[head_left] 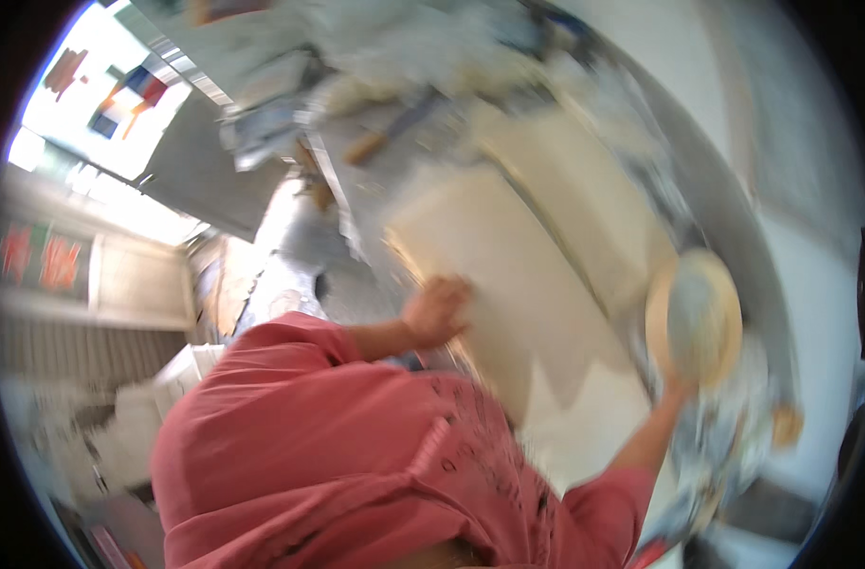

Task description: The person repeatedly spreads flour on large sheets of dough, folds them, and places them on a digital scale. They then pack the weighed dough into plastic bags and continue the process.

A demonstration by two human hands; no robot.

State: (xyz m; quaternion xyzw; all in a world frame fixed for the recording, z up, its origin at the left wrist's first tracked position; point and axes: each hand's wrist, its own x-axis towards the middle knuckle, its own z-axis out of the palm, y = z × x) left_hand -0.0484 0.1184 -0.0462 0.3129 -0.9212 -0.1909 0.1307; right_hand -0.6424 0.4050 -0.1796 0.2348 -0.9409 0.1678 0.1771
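Two cream-coloured slabs lie side by side on the desk (371, 194), the near slab (499, 251) running from about 12 o'clock down towards 5 o'clock, the far slab (589, 194) just beyond it at 2 o'clock, with a narrow dark line between them. As far as the blur lets one judge, the laying-out is done: both slabs look broad, flat and whole, with no cut or fold that can be made out. The work at the slabs seems to be midway rather than finished, since both hands are busy around them; how much is left cannot be told from this one view. The near slab's lower part, towards 5 o'clock, is much brighter with a jagged border, which may be only light and shadow. The hands are well apart. The left hand (438, 311), close to the centre, reaches over the near slab's left edge, its fingers loosely extended and gripping nothing visible; it appears to touch the slab, though whether it presses is unclear. The right hand (677, 387), at 4 o'clock, is closed on the lower rim of a round-rimmed thing (700, 315), which is tan around a greyish middle and stands out at 3 o'clock, seemingly raised beside the far slab's lower end; sieve or shallow bowl, the smear does not settle it. At 11 o'clock a wooden-handled tool (366, 149) lies on the desk, out of reach of any grip.
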